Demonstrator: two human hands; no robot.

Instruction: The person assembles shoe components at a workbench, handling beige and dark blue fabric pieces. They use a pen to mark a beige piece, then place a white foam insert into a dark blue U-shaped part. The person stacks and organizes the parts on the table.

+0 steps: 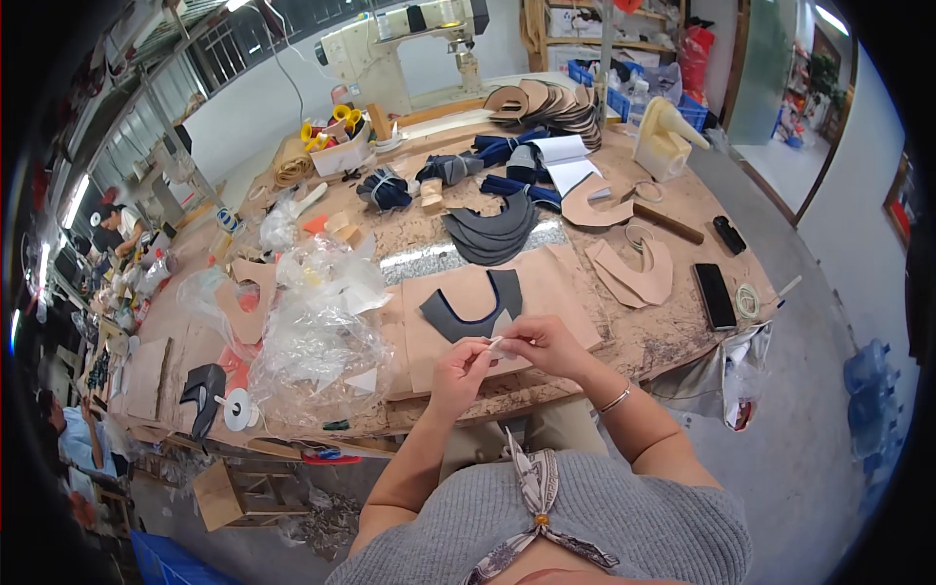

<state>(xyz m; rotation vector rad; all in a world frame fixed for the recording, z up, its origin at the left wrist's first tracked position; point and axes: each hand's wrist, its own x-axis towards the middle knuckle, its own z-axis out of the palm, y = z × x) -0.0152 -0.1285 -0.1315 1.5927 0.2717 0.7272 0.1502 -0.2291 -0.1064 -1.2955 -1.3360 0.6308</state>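
Note:
My left hand (462, 375) and my right hand (542, 343) meet at the near edge of a tan board (565, 292). Both are closed, fingertips pinching a small whitish piece (496, 343) that looks thin; its material is too small to tell. A pale pointed scrap (502, 323) shows just beyond the fingers. Right behind them a dark grey U-shaped piece (444, 319) with a blue inner edge lies flat on the board. Farther back, several similar dark grey curved pieces (492, 239) are stacked.
Crumpled clear plastic (317, 331) and a black tape dispenser (203, 395) lie left. Right are tan U-shaped pieces (634, 278), a hammer (668, 223) and a black phone (715, 296). Behind are dark blue bundles (385, 190), a glue pot (663, 141) and a sewing machine (400, 49).

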